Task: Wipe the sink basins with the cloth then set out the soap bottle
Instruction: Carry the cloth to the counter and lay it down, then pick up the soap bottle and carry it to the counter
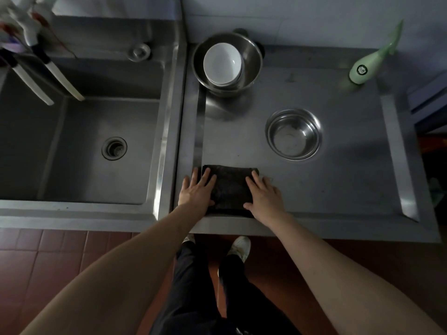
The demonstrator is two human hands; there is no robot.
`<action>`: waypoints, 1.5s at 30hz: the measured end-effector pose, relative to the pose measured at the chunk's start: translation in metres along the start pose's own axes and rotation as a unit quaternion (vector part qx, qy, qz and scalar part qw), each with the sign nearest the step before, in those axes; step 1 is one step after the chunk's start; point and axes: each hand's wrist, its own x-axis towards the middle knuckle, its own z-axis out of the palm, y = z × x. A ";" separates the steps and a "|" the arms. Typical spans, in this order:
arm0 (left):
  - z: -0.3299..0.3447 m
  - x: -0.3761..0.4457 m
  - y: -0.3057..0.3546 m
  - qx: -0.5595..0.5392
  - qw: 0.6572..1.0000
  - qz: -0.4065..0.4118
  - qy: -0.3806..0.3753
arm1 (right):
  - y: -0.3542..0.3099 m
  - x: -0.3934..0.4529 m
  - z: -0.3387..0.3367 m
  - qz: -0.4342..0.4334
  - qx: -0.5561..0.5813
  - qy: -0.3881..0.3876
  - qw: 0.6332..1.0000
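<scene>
Cloth [231,189], dark and coarse-looking, folded into a rough rectangle, lies flat at the near edge of the steel draining counter [338,184], just right of the ridge that divides it from the sink basin [79,151]. Both hands lie on it with straight fingers: the left hand [197,191] is spread over its left edge (some fingers lie on the bare steel beside it), and the right hand [264,194] is flat over its right edge, fingers close together.

Farther back on the counter a small round steel bowl [294,134] stands upright. Behind it and to the left a larger steel pot [251,56] holds a tilted stack of white, smooth bowls [222,62]. At the far right corner, against the tiled wall, stands the soap bottle [373,59], pale green with a slender tapering neck; it bears a small dark round label whose writing is too small to read.

The basin is rectangular brushed steel with a round drain strainer [114,148] in its floor. A second round fitting [139,52] sits on the ledge behind it. White, dark-banded tubes [60,78] slant over the basin's far left corner. Below the counter are reddish floor tiles [48,252].
</scene>
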 end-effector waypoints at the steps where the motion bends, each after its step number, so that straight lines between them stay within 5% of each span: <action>1: -0.002 -0.003 0.002 -0.014 1.000 -0.005 0.005 | -0.002 -0.001 -0.003 -0.004 0.008 0.009 1.000; 7: -0.023 -0.031 0.015 -0.176 0.976 -0.087 0.095 | -0.022 -0.017 -0.012 -0.009 0.110 0.082 0.990; 18: -0.074 -0.111 -0.019 -0.415 0.861 -0.191 0.226 | -0.110 -0.043 -0.067 -0.048 0.335 0.095 0.936; 27: -0.093 -0.190 -0.135 -0.474 0.797 -0.207 0.312 | -0.250 -0.057 -0.089 -0.098 0.400 0.116 0.904; 45: -0.095 -0.330 -0.390 -0.540 0.701 -0.249 0.394 | -0.547 -0.067 -0.065 -0.197 0.370 0.087 0.904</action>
